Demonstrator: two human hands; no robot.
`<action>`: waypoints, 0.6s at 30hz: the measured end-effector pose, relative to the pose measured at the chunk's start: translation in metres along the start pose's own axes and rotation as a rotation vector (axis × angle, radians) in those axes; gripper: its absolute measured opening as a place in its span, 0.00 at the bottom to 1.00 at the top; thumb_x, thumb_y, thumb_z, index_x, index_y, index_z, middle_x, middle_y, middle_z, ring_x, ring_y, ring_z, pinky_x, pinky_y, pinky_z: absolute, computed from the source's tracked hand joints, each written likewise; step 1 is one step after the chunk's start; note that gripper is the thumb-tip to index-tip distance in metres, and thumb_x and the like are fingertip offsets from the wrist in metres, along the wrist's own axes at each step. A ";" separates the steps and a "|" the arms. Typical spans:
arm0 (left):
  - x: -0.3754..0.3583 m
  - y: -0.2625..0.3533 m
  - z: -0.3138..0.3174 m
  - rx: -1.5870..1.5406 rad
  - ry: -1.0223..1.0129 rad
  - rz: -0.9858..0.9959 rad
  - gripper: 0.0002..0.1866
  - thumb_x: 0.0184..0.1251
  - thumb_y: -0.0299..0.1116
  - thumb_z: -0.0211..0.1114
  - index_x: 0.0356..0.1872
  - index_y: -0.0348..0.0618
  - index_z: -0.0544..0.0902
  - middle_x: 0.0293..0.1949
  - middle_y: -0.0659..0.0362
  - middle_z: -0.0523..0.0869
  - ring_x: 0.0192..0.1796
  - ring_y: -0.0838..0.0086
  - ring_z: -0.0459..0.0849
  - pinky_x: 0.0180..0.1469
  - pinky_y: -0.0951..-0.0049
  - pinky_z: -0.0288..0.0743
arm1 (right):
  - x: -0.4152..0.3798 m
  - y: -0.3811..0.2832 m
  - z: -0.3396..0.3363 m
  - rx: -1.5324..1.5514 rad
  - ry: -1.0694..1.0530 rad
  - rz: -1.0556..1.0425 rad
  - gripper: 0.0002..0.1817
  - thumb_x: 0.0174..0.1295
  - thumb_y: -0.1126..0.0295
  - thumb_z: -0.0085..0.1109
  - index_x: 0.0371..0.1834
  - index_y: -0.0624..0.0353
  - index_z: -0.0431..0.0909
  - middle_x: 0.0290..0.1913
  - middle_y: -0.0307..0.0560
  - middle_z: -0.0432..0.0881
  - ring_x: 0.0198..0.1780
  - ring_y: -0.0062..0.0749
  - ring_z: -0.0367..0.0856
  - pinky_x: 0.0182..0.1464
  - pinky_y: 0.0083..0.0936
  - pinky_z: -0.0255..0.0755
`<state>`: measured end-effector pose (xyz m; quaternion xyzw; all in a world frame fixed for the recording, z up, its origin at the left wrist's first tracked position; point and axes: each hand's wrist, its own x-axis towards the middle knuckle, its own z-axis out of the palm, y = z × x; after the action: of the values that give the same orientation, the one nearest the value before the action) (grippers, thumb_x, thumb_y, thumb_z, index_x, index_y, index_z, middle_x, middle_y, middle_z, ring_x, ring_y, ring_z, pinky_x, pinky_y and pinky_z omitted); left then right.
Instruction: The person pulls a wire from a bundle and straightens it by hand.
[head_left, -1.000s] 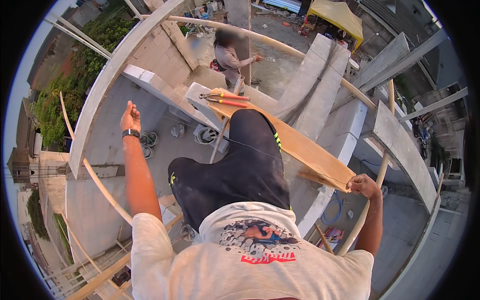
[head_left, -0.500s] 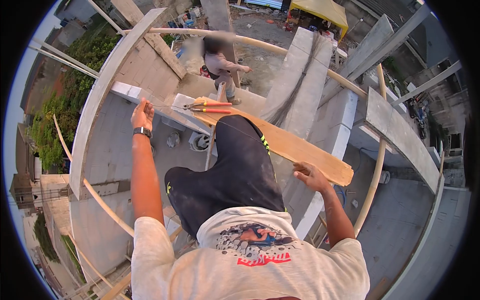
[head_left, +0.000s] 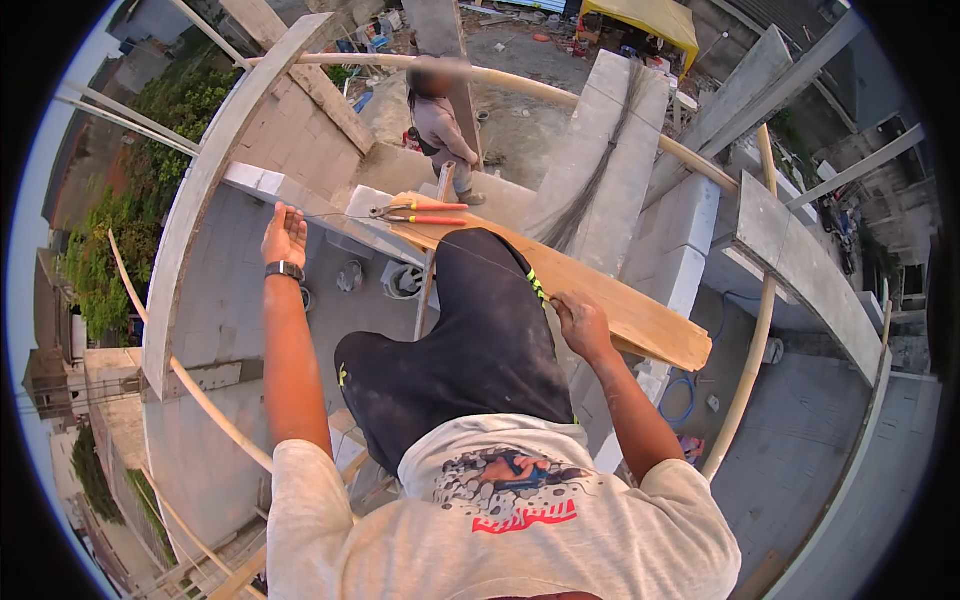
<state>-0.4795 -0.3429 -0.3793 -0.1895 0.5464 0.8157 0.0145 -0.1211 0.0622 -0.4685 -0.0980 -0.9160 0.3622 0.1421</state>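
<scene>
A thin dark wire [head_left: 483,252] stretches from my left hand over my raised thigh to my right hand. My left hand [head_left: 285,240], palm up and wearing a wristwatch, holds one end at its fingertips, its fingers fairly straight. Beside the plank's edge, my right hand [head_left: 583,325] is closed, its fingers pinching the other end near my knee. Pincers [head_left: 425,213] with red and yellow handles lie on the left end of the wooden plank [head_left: 640,307], between my hands and beside the wire.
A bundle of long thin wires [head_left: 600,165] lies on a concrete slab [head_left: 625,110] ahead. A person [head_left: 440,125] stands below. White block walls [head_left: 680,235] and bamboo poles [head_left: 745,390] surround me. Buckets [head_left: 403,282] and a blue hose [head_left: 680,398] are on the floor below.
My right hand has moved left from the plank's right part and closed on the wire near my knee. My left hand's fingers have straightened somewhat. The person below has lowered an outstretched arm.
</scene>
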 end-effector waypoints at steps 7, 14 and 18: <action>-0.007 -0.002 0.016 0.277 -0.110 0.120 0.12 0.64 0.37 0.72 0.37 0.45 0.78 0.30 0.61 0.85 0.32 0.77 0.86 0.31 0.80 0.82 | 0.000 -0.015 -0.089 -0.029 -0.243 -0.045 0.07 0.60 0.72 0.62 0.39 0.58 0.86 0.33 0.51 0.85 0.35 0.50 0.84 0.39 0.37 0.77; -0.019 -0.061 0.081 0.190 -0.179 -0.072 0.11 0.65 0.36 0.71 0.40 0.45 0.77 0.33 0.60 0.86 0.35 0.75 0.86 0.35 0.77 0.83 | -0.025 0.040 -0.096 -0.120 -0.143 0.074 0.08 0.62 0.72 0.60 0.40 0.61 0.85 0.37 0.52 0.86 0.38 0.50 0.85 0.41 0.35 0.77; -0.035 -0.101 0.103 0.333 -0.278 -0.174 0.14 0.66 0.34 0.70 0.47 0.44 0.76 0.36 0.59 0.87 0.38 0.73 0.88 0.37 0.74 0.84 | -0.050 0.069 -0.108 -0.295 -0.085 0.229 0.08 0.62 0.69 0.61 0.41 0.57 0.86 0.39 0.51 0.85 0.41 0.50 0.84 0.42 0.39 0.77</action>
<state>-0.4536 -0.2032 -0.4232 -0.1167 0.6479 0.7282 0.1907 -0.0330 0.1664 -0.4508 -0.2061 -0.9472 0.2416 0.0452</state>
